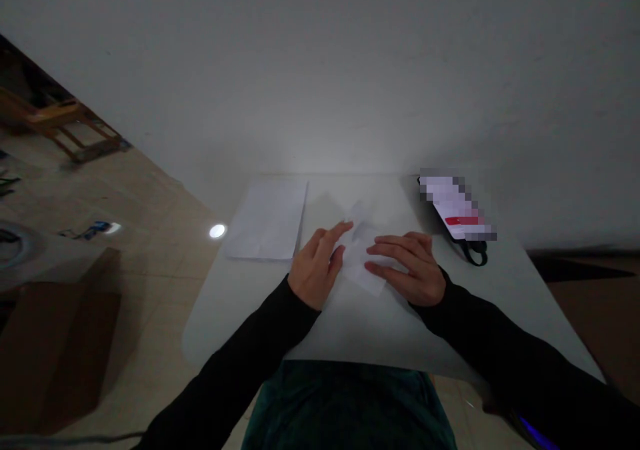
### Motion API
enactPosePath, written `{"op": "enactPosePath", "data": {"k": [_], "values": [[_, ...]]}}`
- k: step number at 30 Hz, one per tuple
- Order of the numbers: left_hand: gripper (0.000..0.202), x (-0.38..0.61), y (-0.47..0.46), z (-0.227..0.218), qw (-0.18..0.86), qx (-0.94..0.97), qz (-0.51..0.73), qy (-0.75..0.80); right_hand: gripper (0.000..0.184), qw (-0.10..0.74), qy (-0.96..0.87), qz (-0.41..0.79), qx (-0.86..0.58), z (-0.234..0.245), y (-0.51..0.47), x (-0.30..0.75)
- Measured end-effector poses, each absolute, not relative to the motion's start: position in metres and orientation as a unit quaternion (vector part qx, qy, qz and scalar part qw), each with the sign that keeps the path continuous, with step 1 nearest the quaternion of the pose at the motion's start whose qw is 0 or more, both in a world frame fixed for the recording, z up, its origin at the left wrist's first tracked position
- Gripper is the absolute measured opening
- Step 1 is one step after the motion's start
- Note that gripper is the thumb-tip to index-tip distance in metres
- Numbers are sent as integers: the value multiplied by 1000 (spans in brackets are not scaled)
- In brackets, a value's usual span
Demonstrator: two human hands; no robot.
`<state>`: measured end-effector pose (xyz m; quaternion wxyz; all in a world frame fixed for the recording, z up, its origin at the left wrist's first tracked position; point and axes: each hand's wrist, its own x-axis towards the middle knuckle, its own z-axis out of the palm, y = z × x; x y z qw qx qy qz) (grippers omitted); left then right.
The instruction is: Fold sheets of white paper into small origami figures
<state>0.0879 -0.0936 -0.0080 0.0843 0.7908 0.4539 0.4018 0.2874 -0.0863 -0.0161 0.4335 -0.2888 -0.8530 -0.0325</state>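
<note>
Folded paper (364, 260), long axis forward, tip leaning left; left hand (315, 268), right hand (410, 270) touching it, fingers (393, 249) extended, unclenched.

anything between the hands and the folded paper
Nothing visible stands in the way: the left hand and right hand are both right against the folded paper, with no object between them.

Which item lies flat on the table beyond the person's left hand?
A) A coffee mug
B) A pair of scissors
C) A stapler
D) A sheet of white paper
D: a sheet of white paper lies on the white table, beyond the left hand.
</note>
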Motion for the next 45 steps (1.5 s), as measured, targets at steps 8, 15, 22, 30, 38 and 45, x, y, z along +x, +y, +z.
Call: {"op": "enactPosePath", "data": {"k": [8,15,22,30,38,45], "values": [[20,75,-133,-17,19,776,336,533,15,414,-887,76,-191,-39,-79,306],[33,82,-147,-23,118,837,303,440,21,305,-917,220,-135,-49,-73,320],[10,91,-151,-24,146,788,337,494,16,293,-869,346,-198,-42,-72,327],[14,99,-145,-22,148,756,341,539,15,349,-808,309,-360,-34,-82,309],[14,104,-141,-23,152,724,355,572,21,341,-795,207,-457,-33,-89,289],[12,105,-140,-21,145,727,345,576,23,293,-802,190,-485,-34,-87,280]]}}
